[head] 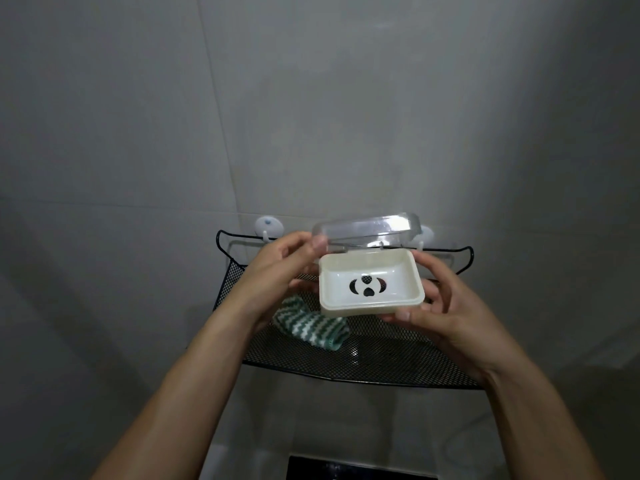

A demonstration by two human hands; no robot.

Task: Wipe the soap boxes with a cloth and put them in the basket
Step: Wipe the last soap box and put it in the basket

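Observation:
A white soap box (398, 277) with drain holes in its floor hangs in the air in front of the black mesh basket (381, 362). Its clear hinged lid (367, 226) stands raised at the back. My left hand (284, 271) pinches the lid's left edge with thumb and fingers. My right hand (446, 313) cups the box from the right and underneath, fingers curled round its base. A green and white striped cloth (311, 327) lies in the basket, below the box and partly behind my left wrist.
The basket hangs on the grey tiled wall from two white suction hooks (268, 226). A dark object (360, 467) shows at the bottom edge of the view.

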